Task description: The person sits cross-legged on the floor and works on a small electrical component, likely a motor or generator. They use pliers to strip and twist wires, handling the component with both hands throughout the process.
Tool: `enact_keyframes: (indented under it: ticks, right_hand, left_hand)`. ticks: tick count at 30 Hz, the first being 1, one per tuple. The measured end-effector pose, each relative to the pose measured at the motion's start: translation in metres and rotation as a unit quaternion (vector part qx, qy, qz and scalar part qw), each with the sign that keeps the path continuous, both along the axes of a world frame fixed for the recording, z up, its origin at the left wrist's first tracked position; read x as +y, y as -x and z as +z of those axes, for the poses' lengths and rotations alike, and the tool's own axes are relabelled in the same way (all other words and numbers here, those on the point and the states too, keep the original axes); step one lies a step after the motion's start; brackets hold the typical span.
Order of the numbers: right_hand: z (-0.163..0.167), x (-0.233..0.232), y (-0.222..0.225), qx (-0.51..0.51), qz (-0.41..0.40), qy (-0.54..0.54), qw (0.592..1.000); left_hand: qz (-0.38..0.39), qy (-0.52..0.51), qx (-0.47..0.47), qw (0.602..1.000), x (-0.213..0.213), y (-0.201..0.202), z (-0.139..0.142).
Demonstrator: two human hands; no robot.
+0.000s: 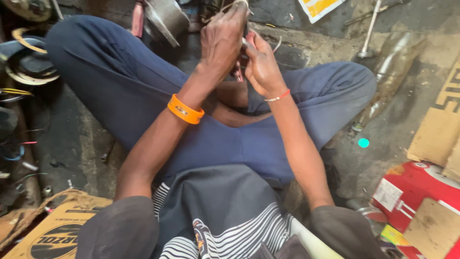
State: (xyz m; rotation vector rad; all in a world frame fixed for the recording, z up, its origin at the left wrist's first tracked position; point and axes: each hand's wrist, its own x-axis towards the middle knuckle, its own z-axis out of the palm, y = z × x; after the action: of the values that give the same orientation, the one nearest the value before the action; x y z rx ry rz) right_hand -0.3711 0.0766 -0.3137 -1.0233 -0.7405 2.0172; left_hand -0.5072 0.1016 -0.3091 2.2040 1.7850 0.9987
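I sit cross-legged on a dirty floor in dark blue trousers. My left hand (221, 38), with an orange wristband (185, 109) on its wrist, is closed around a small object with thin pale wires (235, 5) looping over its top. My right hand (261, 64), wearing a thin red and white thread bracelet (279, 96), is pressed against the left hand and pinches a small tool or part (238, 71) with reddish ends hanging below. What exactly lies between the hands is hidden by the fingers.
A metal pot (165, 19) lies beyond my left knee. Round coils and loose wires (21, 72) litter the left side. A clear plastic bottle (390, 72) and a metal rod (370, 31) lie at the right. Cardboard pieces (438, 129) and a red box (417, 189) sit at lower right, another cardboard sheet (52, 230) at lower left.
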Motion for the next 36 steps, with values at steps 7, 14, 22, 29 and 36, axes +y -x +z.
enact_keyframes:
  ticks: [7,14,22,29,36]
  right_hand:
    - [0.002,-0.003,-0.003,-0.231,-0.078,-0.243,0.939]
    - [0.012,-0.006,-0.013,-0.383,-0.041,-0.348,0.855]
    - [0.029,-0.009,-0.023,-0.286,-0.019,-0.263,0.921]
    - [0.044,-0.010,-0.026,-0.266,-0.002,-0.252,0.930]
    - [0.058,-0.009,-0.027,-0.284,0.015,-0.231,0.930]
  left_hand:
    - [-0.011,0.067,0.121,0.990,0.002,-0.006,0.003]
    - [-0.222,0.058,-0.088,0.969,0.009,0.015,0.014]
    - [-0.272,0.065,-0.186,0.942,0.014,0.035,0.030]
    - [-0.279,0.044,-0.176,0.943,0.015,0.038,0.039]
    - [-0.281,0.047,-0.191,0.939,0.016,0.036,0.042]
